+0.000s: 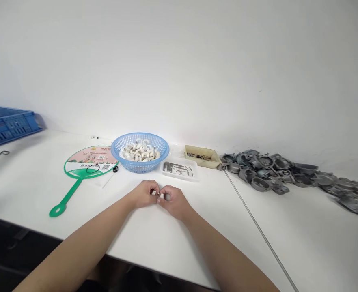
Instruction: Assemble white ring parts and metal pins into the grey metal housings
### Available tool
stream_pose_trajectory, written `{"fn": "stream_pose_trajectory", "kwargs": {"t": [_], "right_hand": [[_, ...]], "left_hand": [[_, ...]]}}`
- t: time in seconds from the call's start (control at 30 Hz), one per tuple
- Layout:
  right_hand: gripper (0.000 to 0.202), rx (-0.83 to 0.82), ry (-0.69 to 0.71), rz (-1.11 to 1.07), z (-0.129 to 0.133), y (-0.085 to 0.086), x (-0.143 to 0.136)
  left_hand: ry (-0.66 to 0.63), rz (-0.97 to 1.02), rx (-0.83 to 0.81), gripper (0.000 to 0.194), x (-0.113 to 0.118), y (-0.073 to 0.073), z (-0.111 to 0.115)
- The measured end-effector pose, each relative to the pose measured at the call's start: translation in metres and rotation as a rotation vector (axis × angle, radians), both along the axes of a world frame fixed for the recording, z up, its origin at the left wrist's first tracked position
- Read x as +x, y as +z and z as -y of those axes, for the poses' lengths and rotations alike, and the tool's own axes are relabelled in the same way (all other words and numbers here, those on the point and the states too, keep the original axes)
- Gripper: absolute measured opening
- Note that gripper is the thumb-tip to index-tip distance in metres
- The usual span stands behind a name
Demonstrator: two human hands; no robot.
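Above the white table, my left hand (145,194) and my right hand (173,200) meet, fingertips pinched together. Between them is a small white plastic part (162,196) with a thin metal piece in it; the fingers cover most of it. Both hands are closed on this part. Just behind them stands a blue mesh basket (140,166) holding many white curved plastic parts (141,150). A clear shallow tray (179,176) with small dark metal pins lies behind my right hand.
A green-handled fan (66,198) lies left. Behind right are a yellowish bin (201,161) with thin metal pieces and a pile of grey metal castings (259,170). A long thin rod (258,227) crosses the table. A blue crate (14,125) stands far left.
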State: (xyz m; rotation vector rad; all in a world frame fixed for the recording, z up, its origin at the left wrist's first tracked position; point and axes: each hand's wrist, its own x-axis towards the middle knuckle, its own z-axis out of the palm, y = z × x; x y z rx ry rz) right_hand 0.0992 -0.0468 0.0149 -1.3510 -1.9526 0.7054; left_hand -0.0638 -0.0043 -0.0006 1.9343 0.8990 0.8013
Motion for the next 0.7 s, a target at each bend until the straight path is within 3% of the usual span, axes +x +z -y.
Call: {"fn": "stream_pose_trajectory", "kwargs": {"t": [0.43,0.6,0.7], "right_hand": [[0.008,-0.036,-0.013,-0.021,-0.003,0.006,0.0],[0.015,-0.067,-0.009,-0.056,-0.008,0.003,0.001],[0.017,-0.08,-0.015,-0.065,-0.01,0.002,0.002]], "left_hand": [[0.04,-0.003,0.026,0.011,0.0,-0.002,-0.002],[0.056,-0.021,0.089,0.027,-0.007,0.014,0.003],[0.118,0.018,0.114,0.029,-0.032,0.03,0.009]]}}
